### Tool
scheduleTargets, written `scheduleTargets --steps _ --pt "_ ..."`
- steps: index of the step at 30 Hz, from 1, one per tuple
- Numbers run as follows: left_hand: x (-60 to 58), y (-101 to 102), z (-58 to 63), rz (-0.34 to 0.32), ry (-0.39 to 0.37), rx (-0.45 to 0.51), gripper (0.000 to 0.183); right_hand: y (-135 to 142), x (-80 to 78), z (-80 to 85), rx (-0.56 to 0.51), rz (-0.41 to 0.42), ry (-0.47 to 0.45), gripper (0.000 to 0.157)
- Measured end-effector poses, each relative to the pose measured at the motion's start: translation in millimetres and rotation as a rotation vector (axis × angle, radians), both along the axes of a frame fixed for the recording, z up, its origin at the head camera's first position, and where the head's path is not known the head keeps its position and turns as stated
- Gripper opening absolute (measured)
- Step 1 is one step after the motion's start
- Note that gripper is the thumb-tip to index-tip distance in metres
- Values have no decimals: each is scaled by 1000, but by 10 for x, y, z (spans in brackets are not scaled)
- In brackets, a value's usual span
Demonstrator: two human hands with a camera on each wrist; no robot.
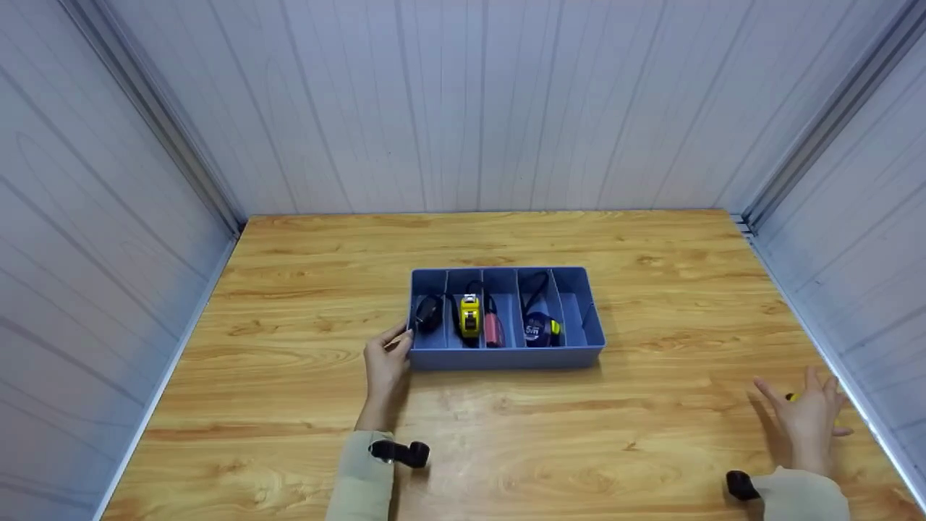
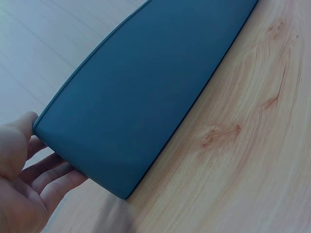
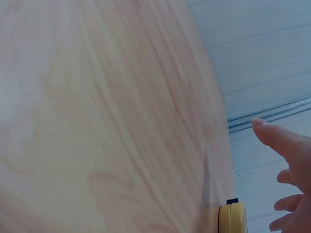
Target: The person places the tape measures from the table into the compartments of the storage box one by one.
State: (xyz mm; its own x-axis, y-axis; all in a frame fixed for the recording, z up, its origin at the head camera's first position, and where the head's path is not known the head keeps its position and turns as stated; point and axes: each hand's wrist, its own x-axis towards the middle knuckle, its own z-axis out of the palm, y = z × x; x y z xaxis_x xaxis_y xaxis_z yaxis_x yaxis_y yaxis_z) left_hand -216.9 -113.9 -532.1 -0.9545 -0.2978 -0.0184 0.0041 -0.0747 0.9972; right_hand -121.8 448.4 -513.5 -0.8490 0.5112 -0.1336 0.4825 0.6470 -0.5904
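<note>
A blue-grey divided box point(image 1: 506, 359) sits upright on the table. My left hand point(image 1: 385, 362) pinches its front left corner, thumb at the rim and fingers against the end wall point(image 2: 87, 154). Inside are a black rounded item point(image 1: 430, 312), a yellow tape measure point(image 1: 470, 316), a red item point(image 1: 493, 331) and a dark blue tape measure point(image 1: 537, 330), each in its own compartment. Far to the right, my right hand point(image 1: 809, 416) is spread over a second yellow tape measure point(image 3: 232, 219), mostly hidden beneath it in the head view. In the right wrist view, its fingers are apart from the tape.
The wood-grain table point(image 1: 289, 362) is bounded by white panel walls point(image 1: 470, 108) at the back and both sides. My right hand is close to the right wall's metal edge strip point(image 1: 825, 354). Thin dividers point(image 1: 483, 304) split the box into several compartments.
</note>
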Motion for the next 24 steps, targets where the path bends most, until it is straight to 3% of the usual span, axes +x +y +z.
scheduleTargets --steps 8,14,18,24 --pt "9 10 6 4 -3 -44 27 90 46 -38 -44 -61 -59 105" --pt "6 7 18 -4 -12 -25 28 122 85 -75 -76 -96 -85 110" --pt "40 10 90 -13 -3 -24 28 133 96 -99 -80 -95 -92 112" --pt "4 5 9 -1 -12 -37 28 174 90 -121 -72 -93 -120 111"
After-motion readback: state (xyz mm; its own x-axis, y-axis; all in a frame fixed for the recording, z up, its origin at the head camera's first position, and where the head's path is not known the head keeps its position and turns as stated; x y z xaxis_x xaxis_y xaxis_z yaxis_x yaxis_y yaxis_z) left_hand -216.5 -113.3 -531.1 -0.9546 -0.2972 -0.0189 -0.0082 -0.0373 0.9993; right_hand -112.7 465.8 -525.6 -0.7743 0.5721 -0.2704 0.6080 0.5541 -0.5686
